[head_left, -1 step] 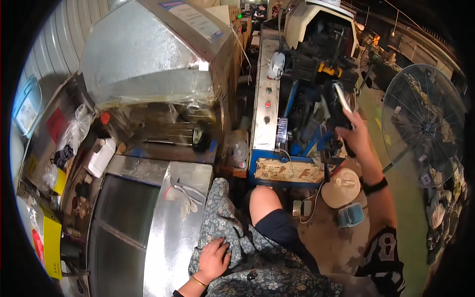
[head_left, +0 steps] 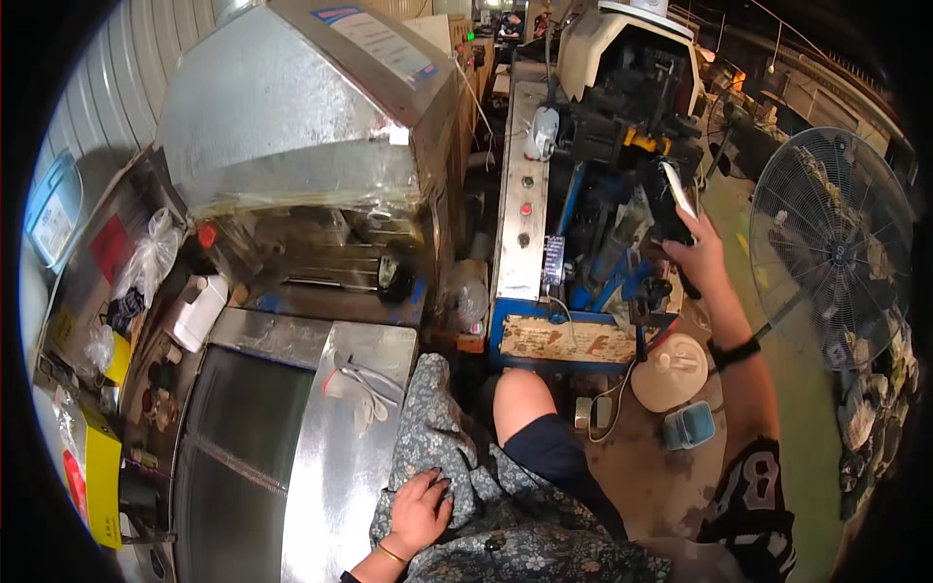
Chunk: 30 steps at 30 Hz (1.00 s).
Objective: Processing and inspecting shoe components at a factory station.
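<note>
Right hand (head_left: 702, 257) at dark machine (head_left: 604, 128); fingertips meet near end of slim white piece (head_left: 673, 183), thumb apart; piece juts beyond grip; whether clasped, cannot tell; left hand (head_left: 421, 509) loosely spread on floral apron (head_left: 429, 418).

Fan: I see a round, wire-caged fan (head_left: 840, 255) at the right of the frame.
Jug: cream jug (head_left: 665, 383), lower right, a blue tub (head_left: 676, 433) just below it.
Hood: my upper left is mostly silvery metal hood (head_left: 282, 117).
Pliers: pliers (head_left: 374, 373) and a pale glove (head_left: 344, 387), left of centre.
Box: yellow box (head_left: 102, 476), lower left.
</note>
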Each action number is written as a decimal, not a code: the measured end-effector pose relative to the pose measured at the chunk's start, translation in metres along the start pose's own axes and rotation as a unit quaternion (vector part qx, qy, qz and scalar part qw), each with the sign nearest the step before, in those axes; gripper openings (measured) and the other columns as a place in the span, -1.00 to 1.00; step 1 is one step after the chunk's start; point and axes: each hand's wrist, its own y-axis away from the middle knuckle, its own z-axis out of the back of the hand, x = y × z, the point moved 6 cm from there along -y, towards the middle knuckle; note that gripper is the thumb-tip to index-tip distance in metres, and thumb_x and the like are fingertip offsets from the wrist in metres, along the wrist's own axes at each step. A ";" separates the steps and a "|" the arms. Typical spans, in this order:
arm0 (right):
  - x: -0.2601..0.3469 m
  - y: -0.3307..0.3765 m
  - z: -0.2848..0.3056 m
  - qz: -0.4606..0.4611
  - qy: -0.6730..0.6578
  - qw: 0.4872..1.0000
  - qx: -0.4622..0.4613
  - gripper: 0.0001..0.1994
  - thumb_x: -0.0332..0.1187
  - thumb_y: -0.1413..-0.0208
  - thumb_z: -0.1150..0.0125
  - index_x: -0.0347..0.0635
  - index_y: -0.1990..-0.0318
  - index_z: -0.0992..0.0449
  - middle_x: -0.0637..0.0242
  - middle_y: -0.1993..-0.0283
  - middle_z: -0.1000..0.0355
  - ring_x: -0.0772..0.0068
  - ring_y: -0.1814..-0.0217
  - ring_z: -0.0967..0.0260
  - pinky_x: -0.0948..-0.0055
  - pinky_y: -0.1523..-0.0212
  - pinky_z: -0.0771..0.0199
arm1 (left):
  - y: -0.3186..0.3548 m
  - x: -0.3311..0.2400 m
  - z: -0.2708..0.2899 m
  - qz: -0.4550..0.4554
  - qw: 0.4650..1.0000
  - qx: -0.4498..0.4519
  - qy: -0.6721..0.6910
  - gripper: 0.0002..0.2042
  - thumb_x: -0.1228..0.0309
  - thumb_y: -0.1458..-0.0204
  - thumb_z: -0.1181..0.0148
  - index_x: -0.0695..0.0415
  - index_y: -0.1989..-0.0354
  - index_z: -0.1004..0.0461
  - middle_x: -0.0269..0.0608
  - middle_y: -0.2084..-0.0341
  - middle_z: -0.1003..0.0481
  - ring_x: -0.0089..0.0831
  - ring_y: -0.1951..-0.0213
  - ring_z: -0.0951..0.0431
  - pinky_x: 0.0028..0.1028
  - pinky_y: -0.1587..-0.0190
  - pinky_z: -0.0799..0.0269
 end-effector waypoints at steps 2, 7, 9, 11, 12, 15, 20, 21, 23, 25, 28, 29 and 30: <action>-0.022 -0.035 0.000 -0.038 0.037 0.999 -0.008 -0.30 -0.33 0.22 -0.44 0.12 -0.24 -0.45 -0.21 -0.39 -0.12 0.15 -0.28 -0.37 0.30 -0.14 -0.39 | -0.005 0.001 -0.002 0.015 0.999 -0.029 0.017 -0.75 0.35 0.08 -0.29 0.14 0.20 -0.60 -0.10 0.05 -0.51 -0.11 0.02 -0.49 -0.23 -0.05 -0.38; -0.067 -0.092 -0.025 -0.125 0.111 0.986 0.019 -0.28 -0.27 0.25 -0.38 0.23 -0.24 -0.45 -0.33 -0.41 -0.01 0.01 -0.17 -0.45 0.22 -0.16 -0.39 | -0.021 -0.007 -0.007 0.023 0.999 -0.031 -0.012 -0.78 0.35 0.10 -0.30 0.12 0.25 -0.60 -0.14 0.10 -0.53 -0.13 0.09 -0.51 -0.24 0.02 -0.40; -0.064 -0.105 -0.031 -0.108 0.129 0.985 0.039 -0.28 -0.27 0.26 -0.38 0.22 -0.25 -0.45 -0.30 -0.42 -0.01 -0.02 -0.18 -0.44 0.22 -0.16 -0.39 | -0.025 -0.009 -0.008 0.031 0.999 -0.029 -0.017 -0.78 0.36 0.11 -0.31 0.11 0.26 -0.60 -0.14 0.12 -0.53 -0.11 0.12 -0.51 -0.23 0.04 -0.41; -0.055 -0.109 -0.039 -0.083 0.248 0.958 0.118 -0.26 -0.26 0.26 -0.38 0.20 -0.26 -0.43 -0.17 -0.40 -0.12 -0.05 -0.19 -0.41 0.20 -0.16 -0.42 | -0.027 -0.011 -0.009 0.035 0.999 -0.028 -0.022 -0.78 0.35 0.11 -0.32 0.11 0.26 -0.60 -0.15 0.13 -0.53 -0.12 0.12 -0.51 -0.23 0.04 -0.41; -0.050 -0.106 -0.041 -0.091 0.249 0.956 0.127 -0.26 -0.26 0.26 -0.38 0.20 -0.26 -0.43 -0.17 -0.40 -0.12 -0.05 -0.19 -0.41 0.20 -0.16 -0.42 | -0.028 -0.011 -0.009 0.037 0.999 -0.031 -0.018 -0.78 0.35 0.11 -0.32 0.11 0.26 -0.60 -0.16 0.14 -0.53 -0.12 0.12 -0.51 -0.23 0.05 -0.41; -0.036 -0.089 -0.044 -0.092 0.244 0.960 0.104 -0.28 -0.15 0.14 -0.36 0.21 -0.31 -0.36 -0.03 -0.33 -0.23 -0.11 -0.15 -0.39 0.13 -0.16 -0.41 | -0.030 -0.012 -0.009 0.039 0.999 -0.023 -0.030 -0.78 0.35 0.13 -0.32 0.10 0.27 -0.60 -0.16 0.15 -0.53 -0.13 0.11 -0.50 -0.23 0.05 -0.41; -0.039 -0.057 -0.065 -0.018 0.296 0.955 -0.019 -0.36 0.00 -0.07 -0.26 0.24 -0.34 -0.29 0.00 -0.41 -0.09 -0.35 -0.30 -0.10 0.01 -0.24 -0.27 | -0.028 -0.013 -0.009 0.038 0.998 -0.030 -0.044 -0.78 0.33 0.11 -0.31 0.07 0.27 -0.61 -0.22 0.15 -0.53 -0.18 0.12 -0.51 -0.25 0.04 -0.39; -0.045 -0.055 -0.067 -0.015 0.278 0.960 -0.034 -0.38 -0.02 -0.08 -0.24 0.24 -0.33 -0.30 0.00 -0.41 -0.09 -0.33 -0.27 -0.13 0.02 -0.23 -0.28 | -0.026 -0.014 -0.010 0.038 0.998 -0.030 -0.048 -0.79 0.33 0.11 -0.31 0.07 0.27 -0.60 -0.22 0.15 -0.53 -0.18 0.12 -0.51 -0.25 0.05 -0.39; -0.052 -0.055 -0.067 -0.004 0.254 0.964 -0.074 -0.42 -0.05 -0.12 -0.21 0.22 -0.32 -0.31 0.01 -0.40 -0.11 -0.29 -0.21 -0.18 0.03 -0.21 -0.30 | -0.026 -0.015 -0.010 0.034 0.997 -0.030 -0.064 -0.79 0.33 0.10 -0.31 0.06 0.26 -0.61 -0.23 0.15 -0.53 -0.18 0.12 -0.51 -0.25 0.04 -0.39; -0.057 -0.057 -0.066 -0.021 0.264 0.963 -0.058 -0.43 -0.05 -0.11 -0.21 0.22 -0.31 -0.33 0.00 -0.38 -0.14 -0.26 -0.19 -0.20 0.03 -0.20 -0.31 | -0.027 -0.015 -0.010 0.030 0.997 -0.030 -0.060 -0.79 0.33 0.10 -0.31 0.06 0.26 -0.61 -0.22 0.15 -0.53 -0.17 0.12 -0.50 -0.25 0.04 -0.39; -0.050 -0.061 -0.063 -0.013 0.262 0.964 -0.043 -0.45 -0.08 -0.09 -0.22 0.23 -0.28 -0.35 0.01 -0.33 -0.21 -0.23 -0.14 -0.27 0.04 -0.16 -0.34 | -0.030 -0.011 -0.005 0.049 0.997 -0.029 -0.050 -0.79 0.33 0.07 -0.30 0.07 0.24 -0.61 -0.20 0.12 -0.53 -0.17 0.11 -0.51 -0.25 0.02 -0.39; -0.049 -0.061 -0.062 -0.022 0.298 0.953 -0.048 -0.44 -0.09 -0.06 -0.23 0.23 -0.28 -0.36 0.00 -0.30 -0.25 -0.22 -0.11 -0.32 0.04 -0.15 -0.36 | -0.030 -0.011 -0.002 0.033 0.999 -0.022 -0.017 -0.78 0.33 0.05 -0.29 0.08 0.22 -0.61 -0.19 0.11 -0.53 -0.17 0.10 -0.51 -0.25 0.02 -0.40; -0.049 -0.066 -0.061 -0.016 0.275 0.960 -0.054 -0.42 -0.09 -0.06 -0.23 0.23 -0.30 -0.34 -0.01 -0.27 -0.26 -0.18 -0.12 -0.34 0.04 -0.16 -0.35 | -0.028 -0.012 0.002 0.024 0.999 -0.018 0.015 -0.78 0.33 0.03 -0.28 0.09 0.19 -0.60 -0.17 0.10 -0.52 -0.16 0.09 -0.52 -0.25 0.02 -0.40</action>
